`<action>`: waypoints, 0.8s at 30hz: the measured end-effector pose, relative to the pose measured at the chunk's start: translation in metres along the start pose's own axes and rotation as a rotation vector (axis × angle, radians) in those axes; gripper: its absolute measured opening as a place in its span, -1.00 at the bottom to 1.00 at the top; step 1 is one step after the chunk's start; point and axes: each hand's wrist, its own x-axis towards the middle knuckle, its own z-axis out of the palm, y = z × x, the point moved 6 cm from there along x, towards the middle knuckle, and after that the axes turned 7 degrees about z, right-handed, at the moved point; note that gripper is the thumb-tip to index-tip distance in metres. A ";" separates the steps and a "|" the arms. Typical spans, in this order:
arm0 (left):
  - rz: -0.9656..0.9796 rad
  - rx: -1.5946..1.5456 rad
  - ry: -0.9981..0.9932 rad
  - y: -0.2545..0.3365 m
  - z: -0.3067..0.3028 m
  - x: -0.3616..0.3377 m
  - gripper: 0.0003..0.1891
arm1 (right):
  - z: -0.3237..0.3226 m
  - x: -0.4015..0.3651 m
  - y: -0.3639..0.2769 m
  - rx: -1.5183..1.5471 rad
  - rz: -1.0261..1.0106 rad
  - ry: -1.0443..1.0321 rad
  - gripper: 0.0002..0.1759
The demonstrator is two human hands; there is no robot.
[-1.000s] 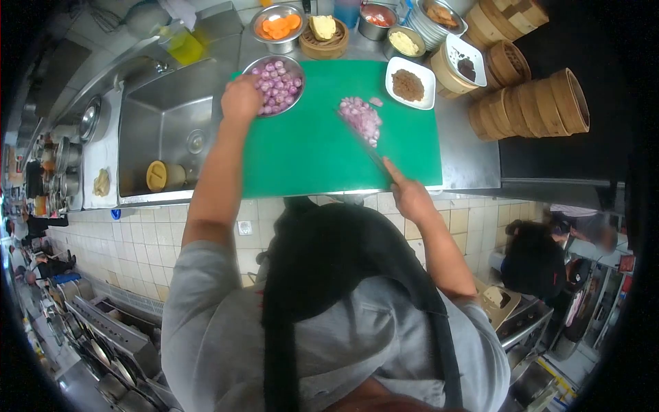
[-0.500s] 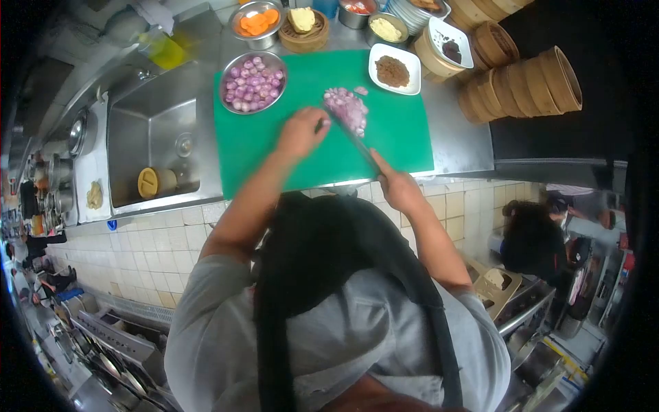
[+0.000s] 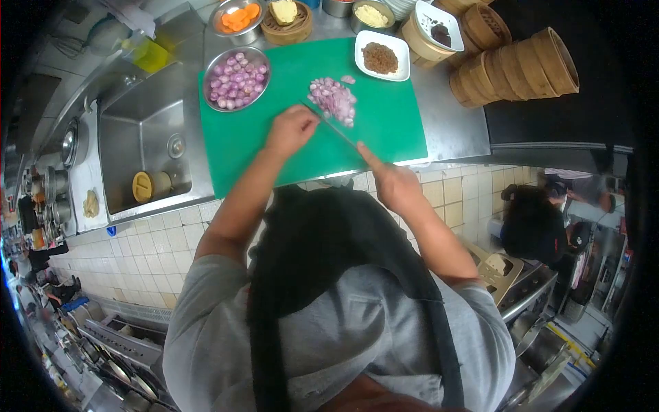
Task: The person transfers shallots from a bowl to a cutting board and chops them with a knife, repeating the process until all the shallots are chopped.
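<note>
A knife [image 3: 336,129] slants over the green cutting board [image 3: 240,147], its blade beside a pile of chopped shallots [image 3: 333,99]. My right hand [image 3: 397,184] is closed on the knife's handle at the board's front edge, with a finger stretched toward the blade. My left hand [image 3: 293,129] is curled near the blade's tip, left of the pile; what its fingers hold, if anything, is too small to name. A metal bowl of whole peeled shallots [image 3: 238,80] stands on the board's back left. At the back right is a white square dish of brown minced food [image 3: 381,58].
A steel sink [image 3: 147,130] lies to the left, with a yellow-lidded container [image 3: 143,187] in it. Stacked bamboo steamers [image 3: 515,69] stand at the back right. Behind the board are a bowl of orange slices [image 3: 237,18] and other bowls. A person in black [image 3: 532,223] is at the far right.
The camera view has shifted, so the board and bowls appear slightly higher and further left. The knife's blade has come away from the chopped pile toward my left hand.
</note>
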 end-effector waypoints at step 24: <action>0.077 0.047 0.063 0.009 -0.003 0.001 -0.96 | 0.027 0.015 0.003 0.045 -0.083 0.123 -0.02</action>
